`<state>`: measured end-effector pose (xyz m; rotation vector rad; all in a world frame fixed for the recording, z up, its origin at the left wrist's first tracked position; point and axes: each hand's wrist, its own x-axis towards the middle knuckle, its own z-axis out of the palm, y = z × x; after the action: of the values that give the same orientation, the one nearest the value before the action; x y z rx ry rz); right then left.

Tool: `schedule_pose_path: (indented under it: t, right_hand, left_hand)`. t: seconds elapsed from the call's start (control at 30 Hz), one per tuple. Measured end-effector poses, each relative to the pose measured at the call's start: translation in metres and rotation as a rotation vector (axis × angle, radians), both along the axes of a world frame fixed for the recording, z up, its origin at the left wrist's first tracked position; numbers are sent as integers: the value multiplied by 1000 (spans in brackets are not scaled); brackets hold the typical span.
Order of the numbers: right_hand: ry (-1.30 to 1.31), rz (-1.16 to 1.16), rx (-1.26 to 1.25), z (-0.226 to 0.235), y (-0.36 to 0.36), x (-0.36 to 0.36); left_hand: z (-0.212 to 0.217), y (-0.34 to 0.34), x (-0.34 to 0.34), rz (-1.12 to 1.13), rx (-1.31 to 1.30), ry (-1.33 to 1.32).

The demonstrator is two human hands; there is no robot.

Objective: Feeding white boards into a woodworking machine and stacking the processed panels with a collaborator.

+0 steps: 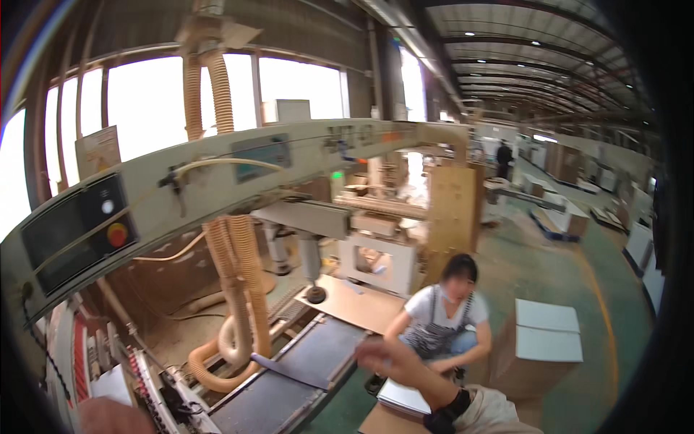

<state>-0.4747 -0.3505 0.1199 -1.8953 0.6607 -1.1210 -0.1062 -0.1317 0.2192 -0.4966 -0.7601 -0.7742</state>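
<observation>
White panel stack [403, 399] lies just below the right hand [383, 359] in view, beside its forearm, near a crouching co-worker [448, 311]. Motion blur prevents telling whether the right hand is spread or closed. Left hand [116, 417], blurred near machine rails [143, 380]: state likewise cannot be determined.

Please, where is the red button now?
In the head view, the red button is at the left, on the black control panel's right part, below a white round light.
</observation>
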Motion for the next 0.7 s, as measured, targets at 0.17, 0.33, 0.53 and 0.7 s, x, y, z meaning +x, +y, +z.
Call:
schedule_pose_path:
  t: [0.17, 0.33, 0.53, 0.7]
  right_hand:
    - [243, 329, 361, -89, -33, 55]
    - [434, 634, 444, -126, -68, 139]
    - [409, 958, 604, -203, -16, 261]
    - [343, 1085, 850, -233, 37, 317]
  left_hand:
    - [-121, -92, -19, 325, 1145, -1876]
    - [-93, -79, 56, 777, 1440, -2326]
    - [-142, -40, 189, 1140, 2326, -2095]
    - [-184, -10, 204, 926, 2572, -2090]
